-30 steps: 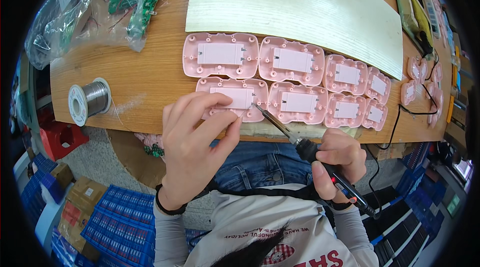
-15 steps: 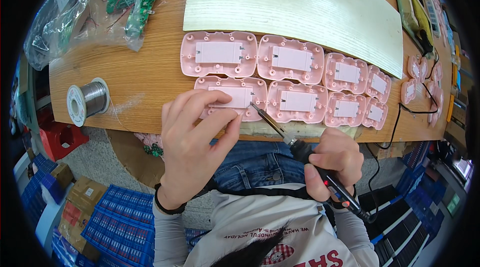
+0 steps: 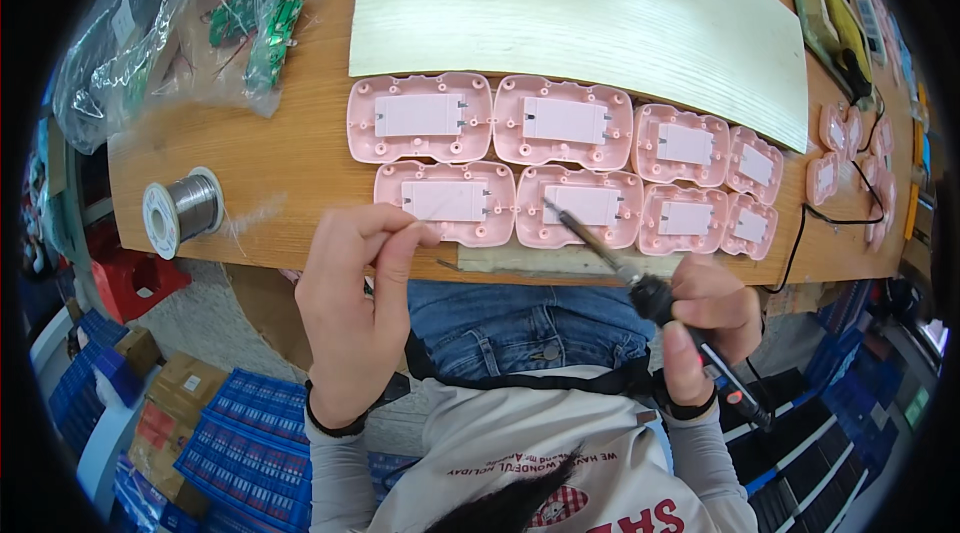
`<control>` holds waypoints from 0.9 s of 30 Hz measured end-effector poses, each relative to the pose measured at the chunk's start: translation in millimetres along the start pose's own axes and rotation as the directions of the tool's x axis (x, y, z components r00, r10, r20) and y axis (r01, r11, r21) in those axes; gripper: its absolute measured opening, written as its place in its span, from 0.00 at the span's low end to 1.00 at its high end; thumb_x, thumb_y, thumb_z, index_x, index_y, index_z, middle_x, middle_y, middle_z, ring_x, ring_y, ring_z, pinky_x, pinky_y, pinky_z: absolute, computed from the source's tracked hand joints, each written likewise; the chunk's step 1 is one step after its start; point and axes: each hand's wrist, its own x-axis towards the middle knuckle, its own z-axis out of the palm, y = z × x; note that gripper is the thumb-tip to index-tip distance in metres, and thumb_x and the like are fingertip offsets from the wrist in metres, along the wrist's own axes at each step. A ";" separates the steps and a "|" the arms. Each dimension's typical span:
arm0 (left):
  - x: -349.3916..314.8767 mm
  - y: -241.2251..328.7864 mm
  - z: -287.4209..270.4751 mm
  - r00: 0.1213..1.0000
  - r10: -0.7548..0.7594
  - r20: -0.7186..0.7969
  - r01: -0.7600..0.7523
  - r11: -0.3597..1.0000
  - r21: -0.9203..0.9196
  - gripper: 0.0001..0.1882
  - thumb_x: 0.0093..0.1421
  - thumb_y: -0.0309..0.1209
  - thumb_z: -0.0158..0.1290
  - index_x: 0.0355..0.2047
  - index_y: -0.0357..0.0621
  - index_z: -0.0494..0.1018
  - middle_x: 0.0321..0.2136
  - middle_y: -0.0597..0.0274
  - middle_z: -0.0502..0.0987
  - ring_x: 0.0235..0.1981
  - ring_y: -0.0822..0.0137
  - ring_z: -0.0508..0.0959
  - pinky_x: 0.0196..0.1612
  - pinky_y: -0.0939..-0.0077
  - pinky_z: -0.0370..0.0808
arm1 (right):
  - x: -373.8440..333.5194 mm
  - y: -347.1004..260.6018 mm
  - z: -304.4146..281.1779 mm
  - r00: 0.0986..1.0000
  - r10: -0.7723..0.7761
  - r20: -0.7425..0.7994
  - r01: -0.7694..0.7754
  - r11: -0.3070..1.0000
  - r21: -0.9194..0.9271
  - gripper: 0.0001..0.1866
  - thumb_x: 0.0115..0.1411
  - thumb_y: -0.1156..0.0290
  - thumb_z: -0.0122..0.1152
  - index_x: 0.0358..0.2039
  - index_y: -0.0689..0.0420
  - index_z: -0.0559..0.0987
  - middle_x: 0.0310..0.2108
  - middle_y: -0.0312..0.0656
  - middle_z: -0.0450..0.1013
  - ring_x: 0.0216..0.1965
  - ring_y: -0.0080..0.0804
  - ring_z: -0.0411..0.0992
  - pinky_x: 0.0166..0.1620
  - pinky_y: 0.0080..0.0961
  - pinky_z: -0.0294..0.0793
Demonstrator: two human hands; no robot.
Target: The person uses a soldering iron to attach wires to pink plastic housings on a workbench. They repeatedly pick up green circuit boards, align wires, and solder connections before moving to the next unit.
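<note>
My right hand (image 3: 712,318) grips a black-handled soldering iron (image 3: 655,303) with a small red light. Its tip lies over the left end of a pink plastic shell (image 3: 580,235) in the near row; whether it touches cannot be seen. My left hand (image 3: 355,293) is closed in a pinch on a faint, thin strand that looks like solder wire, at the near edge of the neighbouring pink shell (image 3: 445,236). Both shells have a pale rectangular compartment with small metal contacts. At the left, a spool of solder wire (image 3: 185,211) lies on its side, its loose end trailing toward my left hand.
More pink shells (image 3: 420,154) fill two rows on the wooden table (image 3: 280,163). Behind them lies a pale board (image 3: 580,23). A clear plastic bag (image 3: 150,43) with green circuit boards sits far left. The iron's black cable (image 3: 797,245) runs along the right, near small pink parts (image 3: 823,176).
The iron's tip has shifted right, from the left-hand near shell to the one beside it. My left hand has drawn back toward me and off that first shell.
</note>
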 end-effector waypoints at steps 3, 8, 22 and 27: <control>2.8 1.3 1.7 0.989 0.124 0.077 -0.132 0.985 0.115 0.02 0.57 0.19 0.51 0.31 0.36 0.71 0.29 0.61 0.76 0.24 0.78 0.70 0.26 0.87 0.64 | 0.1 -1.5 1.8 0.998 0.000 0.063 0.003 0.999 -0.044 0.10 0.42 0.78 0.59 0.27 0.63 0.70 0.15 0.41 0.66 0.11 0.26 0.56 0.17 0.25 0.53; 20.9 19.3 13.2 0.990 0.121 0.079 -0.127 0.989 0.081 0.05 0.52 0.20 0.55 0.30 0.37 0.72 0.29 0.59 0.76 0.26 0.68 0.74 0.26 0.78 0.69 | -9.7 -2.1 -13.5 0.964 0.177 -0.199 -0.195 0.978 -0.076 0.11 0.48 0.73 0.58 0.29 0.61 0.66 0.22 0.44 0.65 0.21 0.27 0.61 0.27 0.24 0.61; 63.9 27.3 69.4 0.891 0.399 0.215 -0.438 0.881 0.180 0.04 0.52 0.19 0.55 0.29 0.36 0.72 0.28 0.60 0.76 0.28 0.68 0.75 0.31 0.79 0.73 | 5.1 19.1 -32.4 0.964 0.216 -0.154 -0.227 0.972 -0.057 0.07 0.51 0.80 0.55 0.30 0.62 0.67 0.16 0.34 0.60 0.18 0.16 0.54 0.23 0.16 0.52; 64.4 27.4 69.6 0.891 0.396 0.221 -0.438 0.879 0.191 0.04 0.52 0.19 0.55 0.28 0.36 0.72 0.28 0.60 0.76 0.29 0.69 0.75 0.30 0.80 0.73 | 8.1 22.4 -29.3 0.967 0.194 -0.166 -0.208 0.976 -0.072 0.06 0.50 0.80 0.56 0.28 0.62 0.68 0.14 0.33 0.61 0.16 0.15 0.54 0.21 0.15 0.52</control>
